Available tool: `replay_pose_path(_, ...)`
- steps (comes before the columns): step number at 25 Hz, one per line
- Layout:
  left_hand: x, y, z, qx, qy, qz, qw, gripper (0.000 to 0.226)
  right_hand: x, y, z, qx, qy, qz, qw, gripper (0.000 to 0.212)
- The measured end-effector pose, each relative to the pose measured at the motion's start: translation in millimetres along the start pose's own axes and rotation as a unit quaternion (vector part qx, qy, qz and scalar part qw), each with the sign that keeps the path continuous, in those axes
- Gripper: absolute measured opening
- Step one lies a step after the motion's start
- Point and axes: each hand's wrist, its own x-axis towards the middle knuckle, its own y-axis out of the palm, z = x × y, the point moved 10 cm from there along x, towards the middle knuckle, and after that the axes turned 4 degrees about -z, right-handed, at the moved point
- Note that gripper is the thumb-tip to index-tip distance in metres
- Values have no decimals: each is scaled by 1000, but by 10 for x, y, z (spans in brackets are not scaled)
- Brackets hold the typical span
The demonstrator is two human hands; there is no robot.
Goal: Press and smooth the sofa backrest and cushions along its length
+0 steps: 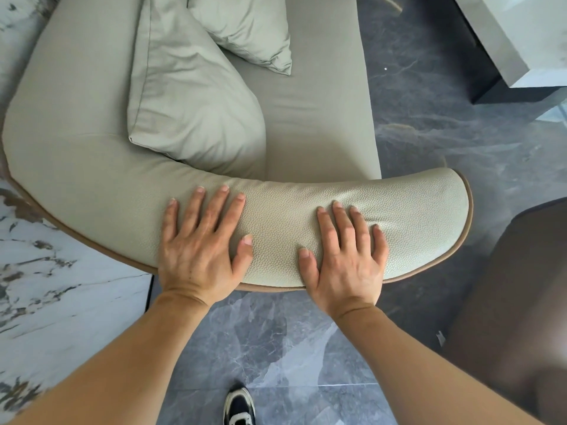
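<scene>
The pale green sofa backrest (282,216) curves across the middle of the view, padded, pebbled in texture and edged with brown piping. My left hand (201,243) lies flat on it, palm down and fingers spread. My right hand (345,256) presses flat on it further right, near the rounded end, and the padding dents a little under its fingers. A large wrinkled cushion (190,96) leans against the inside of the backrest. A smaller cushion (248,29) lies behind it on the seat (313,111).
A white marbled wall or panel (55,302) stands at the left, right behind the sofa. Grey marble floor (276,342) lies below, with my shoe (239,406) on it. A dark round object (521,302) sits at the right, a pale low table (521,41) at the top right.
</scene>
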Motion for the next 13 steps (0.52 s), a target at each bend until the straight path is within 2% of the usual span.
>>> replay_pose_path(5, 1, 35, -8, 18, 6, 26, 999, 60, -16, -8, 13, -6, 14, 35, 999, 66)
replay_pose_path(10, -11, 48, -42, 28, -5, 154, 988, 70, -62, 20, -26, -4, 24, 181, 983, 73)
replay_pose_path(13, -51, -294, 42, 18, -36, 184, 982, 71, 12, -375, 3, 1, 24, 195, 980, 76)
